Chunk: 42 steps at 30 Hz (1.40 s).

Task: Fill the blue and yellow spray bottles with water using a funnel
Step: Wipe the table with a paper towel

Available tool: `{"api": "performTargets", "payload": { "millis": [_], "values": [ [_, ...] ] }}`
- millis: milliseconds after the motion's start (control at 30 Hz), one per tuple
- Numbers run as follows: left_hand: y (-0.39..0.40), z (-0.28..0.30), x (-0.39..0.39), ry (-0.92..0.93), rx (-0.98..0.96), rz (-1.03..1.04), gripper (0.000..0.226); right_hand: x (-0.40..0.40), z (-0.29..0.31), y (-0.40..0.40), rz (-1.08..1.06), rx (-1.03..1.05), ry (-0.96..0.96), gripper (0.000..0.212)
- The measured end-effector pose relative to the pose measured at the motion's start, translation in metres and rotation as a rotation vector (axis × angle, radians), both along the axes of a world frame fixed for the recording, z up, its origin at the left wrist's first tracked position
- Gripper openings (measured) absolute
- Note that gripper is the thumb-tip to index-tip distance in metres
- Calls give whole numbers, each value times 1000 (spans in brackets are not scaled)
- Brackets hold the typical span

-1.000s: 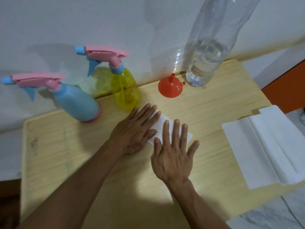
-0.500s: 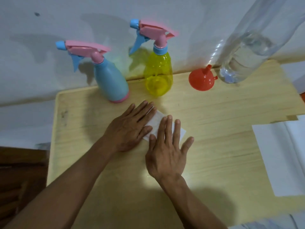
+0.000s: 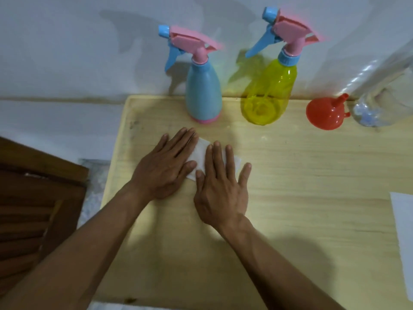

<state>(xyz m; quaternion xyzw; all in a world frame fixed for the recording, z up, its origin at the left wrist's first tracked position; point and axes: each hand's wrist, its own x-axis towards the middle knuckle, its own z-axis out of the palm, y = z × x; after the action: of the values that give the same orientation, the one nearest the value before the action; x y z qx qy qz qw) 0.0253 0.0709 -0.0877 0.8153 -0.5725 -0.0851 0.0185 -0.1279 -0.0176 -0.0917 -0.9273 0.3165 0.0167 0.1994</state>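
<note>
Nearest, two bare forearms reach in over the pale wooden table (image 3: 301,175); both hands lie flat, palms down, fingers stretched out and slightly spread, neither one gripping or pinching anything; the left hand (image 3: 166,168) and the right hand (image 3: 220,189) rest side by side on a small folded white tissue (image 3: 202,153), which shows in the gap between them and peeks out past the right hand's fingers; the left thumb tip and the right thumb nearly meet on it. Off at the right edge of the table lies a larger white paper sheet (image 3: 402,231), cut off by the frame; to the left, beside the table, stands dark slatted wooden furniture (image 3: 33,209).

Further back, along the far edge against the white wall (image 3: 67,52), four things stand in a row; the blue spray bottle (image 3: 203,95), upright, pink base, pink and blue trigger head screwed on; just right of it the yellow spray bottle (image 3: 270,95), see-through, its trigger head also on; then the red funnel (image 3: 325,114), resting mouth down with its spout pointing up and to the right; last, a big clear water bottle (image 3: 380,104), partly out of frame, with water visible in its lower part; funnel and water bottle stand just beside each other.
</note>
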Motion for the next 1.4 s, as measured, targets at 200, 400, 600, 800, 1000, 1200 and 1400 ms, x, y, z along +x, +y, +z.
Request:
{"api": "performTargets", "payload": {
  "millis": [200, 400, 600, 800, 1000, 1200, 1400],
  "values": [
    [28, 0, -21, -4, 11, 229, 68, 3, -6, -10, 252, -84, -32, 62],
    [39, -2, -72, 58, -13, 511, 68, -9, -6, -33, 510, -154, -24, 61],
    [34, -6, -126, 73, -60, 749, 65, -18, -3, -57, 740, -164, 3, 59],
    [7, -9, -173, 66, -104, 965, 63, -30, 0, -86, 904, -174, 30, 62],
    [-29, -9, -213, 75, -127, 1105, 61, -49, 4, -114, 963, -143, 24, 63],
    [-55, -12, -238, 57, -130, 1122, 61, -76, 1, -142, 974, -146, 23, 60],
    [-83, -10, -267, 70, -148, 1054, 61, -110, 2, -171, 934, -138, 35, 60]
  ]
}}
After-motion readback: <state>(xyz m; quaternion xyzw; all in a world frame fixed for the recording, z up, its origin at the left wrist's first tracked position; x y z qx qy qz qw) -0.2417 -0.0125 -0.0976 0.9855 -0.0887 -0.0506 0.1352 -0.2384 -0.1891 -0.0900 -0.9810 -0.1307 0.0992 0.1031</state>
